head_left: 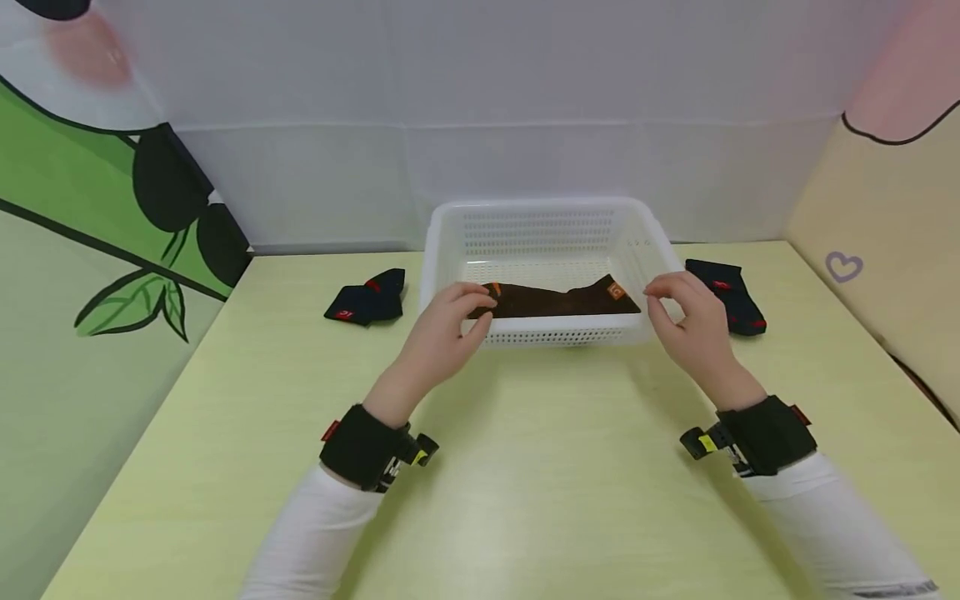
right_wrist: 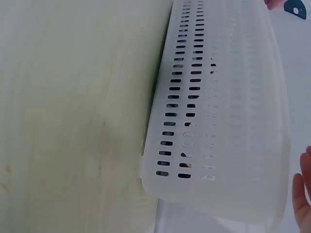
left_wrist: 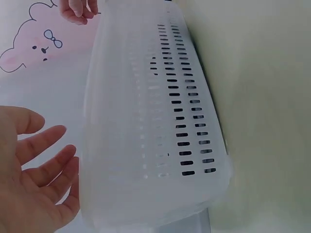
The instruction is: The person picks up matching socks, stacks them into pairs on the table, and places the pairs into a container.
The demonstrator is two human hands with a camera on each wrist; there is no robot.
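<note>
A white plastic basket [head_left: 543, 335] with slotted walls stands at the back middle of the table. Inside, a brown sock [head_left: 558, 302] with orange marks lies stretched along the front wall. My left hand [head_left: 442, 333] is over the basket's front left corner, its fingers loosely bent across the sock's left end in the head view. In the left wrist view, those fingers [left_wrist: 48, 145] are spread beside the rim with nothing between them. My right hand [head_left: 693, 321] hovers by the front right corner, thumb and forefinger apart, just right of the sock. Only its fingertips [right_wrist: 299, 194] show in the right wrist view.
A folded dark navy sock [head_left: 367, 298] with red marks lies left of the basket. Another dark sock [head_left: 726, 296] with red marks lies to its right, behind my right hand. A pale curtain [head_left: 525, 158] hangs behind the table [head_left: 555, 467], with printed panels at both sides.
</note>
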